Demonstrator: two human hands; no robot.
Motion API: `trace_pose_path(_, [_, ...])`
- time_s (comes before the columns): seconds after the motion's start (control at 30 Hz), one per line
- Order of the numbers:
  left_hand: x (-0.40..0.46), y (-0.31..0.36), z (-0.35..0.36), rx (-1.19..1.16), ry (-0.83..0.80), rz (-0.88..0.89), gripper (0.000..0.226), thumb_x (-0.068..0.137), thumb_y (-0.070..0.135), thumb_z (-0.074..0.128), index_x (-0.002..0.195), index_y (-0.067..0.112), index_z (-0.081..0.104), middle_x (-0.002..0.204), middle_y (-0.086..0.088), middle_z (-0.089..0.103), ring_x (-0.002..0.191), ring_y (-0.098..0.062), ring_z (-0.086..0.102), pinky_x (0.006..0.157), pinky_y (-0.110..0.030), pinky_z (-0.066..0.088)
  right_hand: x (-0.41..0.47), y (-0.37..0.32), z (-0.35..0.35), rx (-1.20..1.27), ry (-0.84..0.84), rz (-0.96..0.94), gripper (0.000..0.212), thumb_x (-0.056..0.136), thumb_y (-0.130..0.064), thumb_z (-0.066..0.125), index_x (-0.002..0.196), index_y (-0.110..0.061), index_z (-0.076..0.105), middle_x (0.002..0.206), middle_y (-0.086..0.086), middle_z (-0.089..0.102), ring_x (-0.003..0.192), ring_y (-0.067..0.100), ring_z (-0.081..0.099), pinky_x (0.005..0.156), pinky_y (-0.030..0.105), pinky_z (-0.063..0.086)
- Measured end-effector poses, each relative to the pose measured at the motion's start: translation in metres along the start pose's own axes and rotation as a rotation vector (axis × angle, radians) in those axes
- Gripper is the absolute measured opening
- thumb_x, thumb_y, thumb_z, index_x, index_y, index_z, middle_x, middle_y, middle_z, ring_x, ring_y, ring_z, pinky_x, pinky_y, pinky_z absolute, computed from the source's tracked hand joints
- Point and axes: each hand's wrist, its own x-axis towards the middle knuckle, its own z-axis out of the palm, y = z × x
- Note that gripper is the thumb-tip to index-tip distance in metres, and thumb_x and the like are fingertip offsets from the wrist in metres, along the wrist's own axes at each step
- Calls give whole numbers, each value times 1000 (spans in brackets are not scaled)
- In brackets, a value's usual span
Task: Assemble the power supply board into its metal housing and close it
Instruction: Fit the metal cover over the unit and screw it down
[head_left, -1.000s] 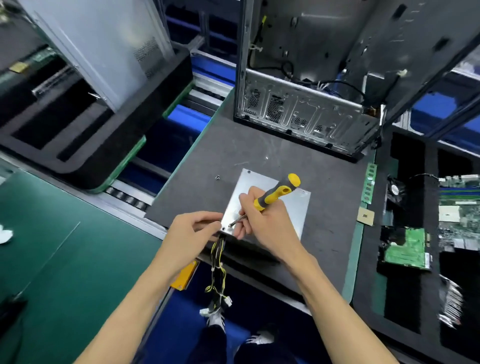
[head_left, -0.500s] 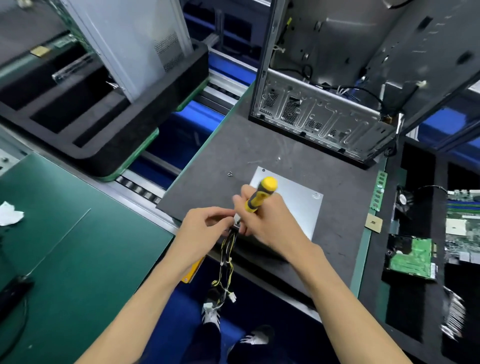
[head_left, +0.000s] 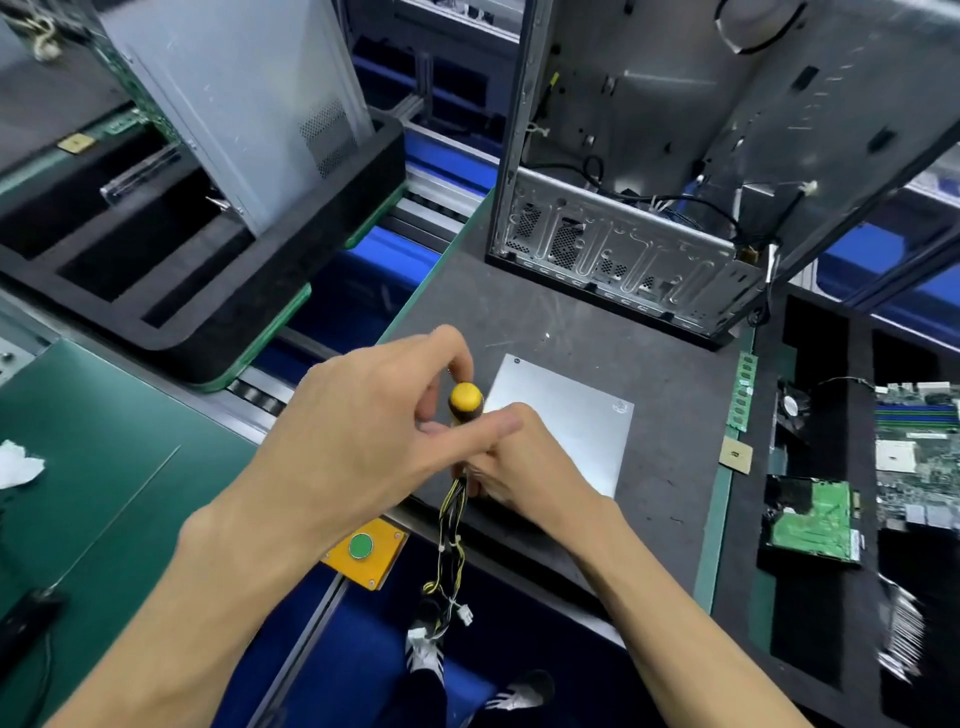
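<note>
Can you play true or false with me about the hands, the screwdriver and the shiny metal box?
1. The screwdriver has a yellow end on its handle. True.
2. The metal housing lies on the green mat. False: it lies on the grey work board; the green mat is off to the left.
3. Yellow and black wires hang over the board's front edge. True.
4. The left hand rests flat on the mat. False: it is raised, with its fingers by the top of the screwdriver.
5. The right hand sits at the housing's near corner. True.
6. The round button on the orange box is red. False: it is green.
</note>
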Motion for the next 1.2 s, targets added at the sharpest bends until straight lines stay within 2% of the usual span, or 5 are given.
trace_pose_path(0.23, [16,1,-13,49,-347,175,27,92,7,64,113,22,72,111,11,59,94,-12,61,85,-36,52,-5,0,-7,-83,33,-47,34,100,-34,55,70,-32,39,52,-8,44,54,18,43,54,18,36])
trace_pose_path(0.37, [19,10,-10,131,-310,37,48,85,55,59,128,33,58,104,15,53,85,-9,57,80,-34,52,-7,0,-10,-106,-48,54,40,103,-23,56,65,-32,48,61,11,63,59,27,56,64,46,50])
trace_pose_path(0.57, [24,15,-12,144,-443,127,31,96,25,61,125,33,63,110,16,52,91,-6,57,86,-34,51,-14,-14,-11,-104,-61,72,43,105,-37,50,63,-42,38,63,7,62,56,15,44,58,31,31])
trace_pose_path(0.7, [27,26,-9,354,-418,65,39,89,65,41,120,42,43,101,15,48,85,-8,56,79,-31,51,-18,-19,-12,-113,-114,151,37,99,-39,44,66,-23,38,64,7,54,60,28,46,58,39,32])
trace_pose_path(1.2, [32,38,-8,463,-485,122,27,96,58,46,111,37,38,102,14,48,88,-10,56,79,-30,51,-19,-16,-5,-114,-103,245,46,102,-22,48,59,-35,38,58,-11,41,51,8,36,51,21,27])
